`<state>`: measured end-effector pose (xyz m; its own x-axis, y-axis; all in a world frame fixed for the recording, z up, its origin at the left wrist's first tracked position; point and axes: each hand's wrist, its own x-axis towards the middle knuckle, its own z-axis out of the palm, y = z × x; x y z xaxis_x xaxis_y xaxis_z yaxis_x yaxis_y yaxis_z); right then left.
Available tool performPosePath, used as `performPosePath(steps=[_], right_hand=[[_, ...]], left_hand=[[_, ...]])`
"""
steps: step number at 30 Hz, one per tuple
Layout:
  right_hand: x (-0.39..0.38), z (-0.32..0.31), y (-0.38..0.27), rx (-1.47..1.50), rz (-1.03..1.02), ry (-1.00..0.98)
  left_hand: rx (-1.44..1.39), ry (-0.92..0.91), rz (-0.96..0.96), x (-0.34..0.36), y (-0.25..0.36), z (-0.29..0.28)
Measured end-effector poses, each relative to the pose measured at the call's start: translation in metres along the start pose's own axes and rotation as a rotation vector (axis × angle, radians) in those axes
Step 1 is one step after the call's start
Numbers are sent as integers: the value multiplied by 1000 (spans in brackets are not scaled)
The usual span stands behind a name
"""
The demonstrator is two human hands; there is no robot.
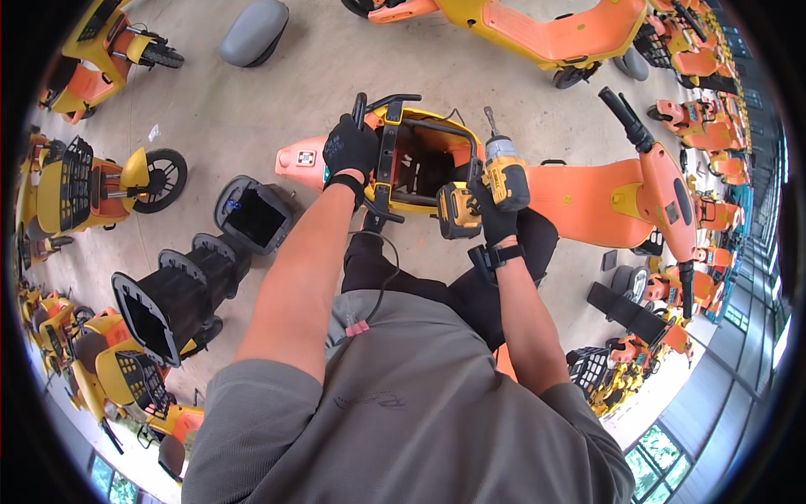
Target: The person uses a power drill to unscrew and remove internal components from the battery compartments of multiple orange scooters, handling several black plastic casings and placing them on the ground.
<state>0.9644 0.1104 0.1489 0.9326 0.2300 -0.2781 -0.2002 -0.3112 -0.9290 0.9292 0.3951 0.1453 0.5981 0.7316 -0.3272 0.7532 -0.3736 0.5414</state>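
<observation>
An orange and yellow electric scooter (571, 193) stands in front of me, its handlebar to the right. Its seat is off, and the compartment (430, 164) under it lies open, dark inside, within a black tubular frame (389, 151). My left hand (349, 149), in a black glove, is closed around a black bar (360, 109) at the scooter's rear. In my gloved right hand (497, 217) is a yellow and black cordless drill (505, 178), held upright beside the compartment with its bit pointing away from me. The bit touches nothing.
Black bin-like liners with grey rims (180, 281) lie at the left. A grey scooter seat (254, 34) rests on the concrete floor at the back. Other scooters (537, 34) stand behind and on both sides. A cable (395, 260) with a pink connector hangs by my shirt.
</observation>
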Motion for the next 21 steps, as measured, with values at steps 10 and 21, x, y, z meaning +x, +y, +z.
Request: performPosePath(steps=[10, 21], right_hand=[[29, 18, 24, -19, 47, -240], [76, 10, 61, -112, 102, -614]], left_hand=[[72, 63, -2, 4, -7, 8], [185, 76, -74, -6, -6, 6]])
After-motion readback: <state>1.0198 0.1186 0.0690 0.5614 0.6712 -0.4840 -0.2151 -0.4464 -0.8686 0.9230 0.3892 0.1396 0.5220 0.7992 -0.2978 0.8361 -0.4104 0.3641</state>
